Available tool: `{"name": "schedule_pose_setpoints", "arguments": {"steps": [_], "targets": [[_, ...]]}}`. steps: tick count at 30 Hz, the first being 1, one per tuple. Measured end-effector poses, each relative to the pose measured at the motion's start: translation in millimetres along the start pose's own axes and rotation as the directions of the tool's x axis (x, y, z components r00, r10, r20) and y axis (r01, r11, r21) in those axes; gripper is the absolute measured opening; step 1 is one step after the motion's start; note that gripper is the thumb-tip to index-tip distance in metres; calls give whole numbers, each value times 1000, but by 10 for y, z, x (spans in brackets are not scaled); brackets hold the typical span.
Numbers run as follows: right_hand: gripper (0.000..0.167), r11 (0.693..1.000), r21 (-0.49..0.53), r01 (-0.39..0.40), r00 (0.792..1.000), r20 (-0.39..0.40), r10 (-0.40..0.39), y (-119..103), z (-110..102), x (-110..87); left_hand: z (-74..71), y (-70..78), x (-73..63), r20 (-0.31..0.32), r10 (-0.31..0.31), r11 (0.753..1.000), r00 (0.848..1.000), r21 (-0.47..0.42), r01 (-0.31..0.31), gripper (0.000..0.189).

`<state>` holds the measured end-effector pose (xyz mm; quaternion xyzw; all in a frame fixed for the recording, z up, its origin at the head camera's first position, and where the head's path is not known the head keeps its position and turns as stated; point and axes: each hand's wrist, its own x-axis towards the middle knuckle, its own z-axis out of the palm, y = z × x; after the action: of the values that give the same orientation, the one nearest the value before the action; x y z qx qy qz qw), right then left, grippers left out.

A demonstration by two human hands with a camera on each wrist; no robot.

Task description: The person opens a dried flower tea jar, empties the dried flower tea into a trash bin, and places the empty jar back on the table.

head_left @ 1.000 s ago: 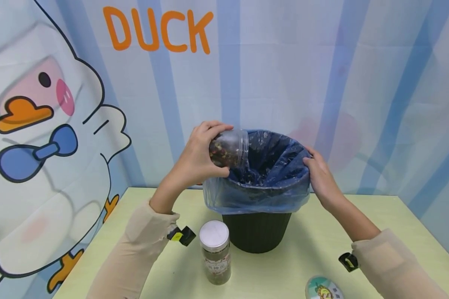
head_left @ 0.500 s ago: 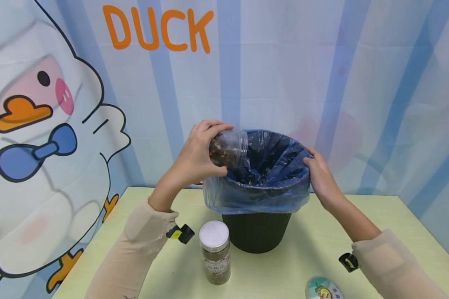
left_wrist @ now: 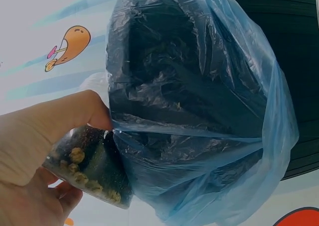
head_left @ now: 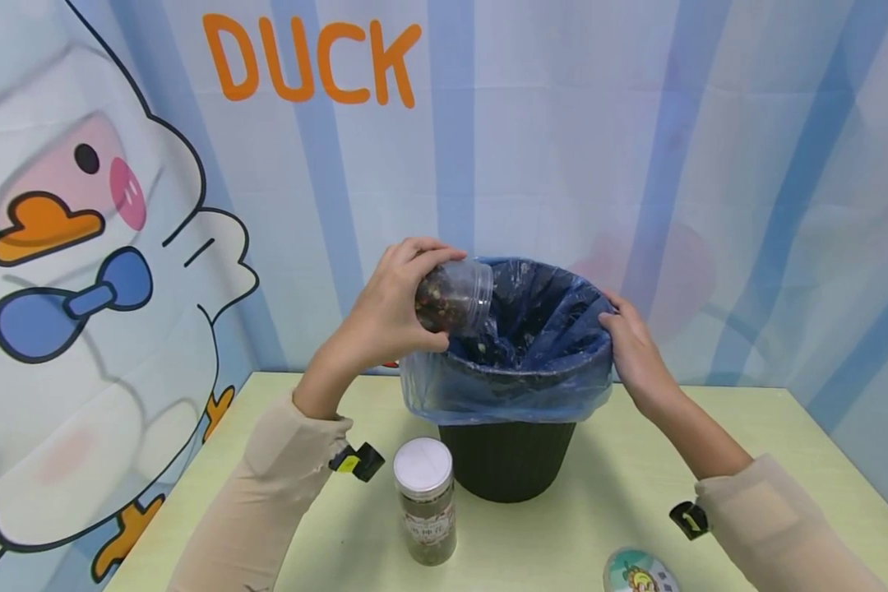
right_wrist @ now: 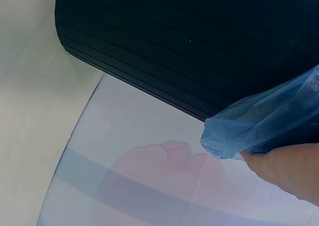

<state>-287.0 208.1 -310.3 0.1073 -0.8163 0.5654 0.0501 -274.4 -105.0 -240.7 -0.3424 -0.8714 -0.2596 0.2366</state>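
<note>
My left hand (head_left: 388,308) grips a clear plastic jar (head_left: 459,298) of dried, dark reddish and yellowish plant pieces. The jar lies on its side, its mouth turned right over the near-left rim of a black trash can (head_left: 509,460). A blue garbage bag (head_left: 511,395) lines the can and folds down over its rim. In the left wrist view several round yellowish pieces (left_wrist: 77,155) show through the jar wall. My right hand (head_left: 636,349) holds the can's lined rim on the right, thumb on the bag. The can's bottom is hidden by the bag.
A capped jar (head_left: 425,506) with a silver lid and floral label stands in front of the can on the pale table (head_left: 326,510). A round, printed lid (head_left: 640,571) lies at the front right. Behind hangs a duck-patterned cloth (head_left: 562,123).
Both hands stay almost in place. The jar in my left hand has shifted very slightly to the right. My right hand keeps its hold on the rim.
</note>
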Motion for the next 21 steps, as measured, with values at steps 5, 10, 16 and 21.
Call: {"name": "schedule_pose_setpoints", "arguments": {"steps": [5, 10, 16, 21], "targets": [[60, 1000, -10, 2, 1000, 1, -2, 3, 3, -10, -3, -1, -2, -8, 5, 1000, 1000, -1, -5, 83], [61, 1000, -23, 1, 1000, 5, -1, 7, 2, -11, -17, 13, 14, -5, 23, 1000, 1000, 11, -23, 82], [61, 1000, -25, 2, 1000, 9, -1, 8, -3, -6, -28, 52, 47, 1, 33, 999, 999, 26, -33, 84], [61, 1000, -31, 0, 1000, 11, 0, 4, -3, -6, -42, 81, 65, 16, 35, 999, 999, 38, -36, 83]]}}
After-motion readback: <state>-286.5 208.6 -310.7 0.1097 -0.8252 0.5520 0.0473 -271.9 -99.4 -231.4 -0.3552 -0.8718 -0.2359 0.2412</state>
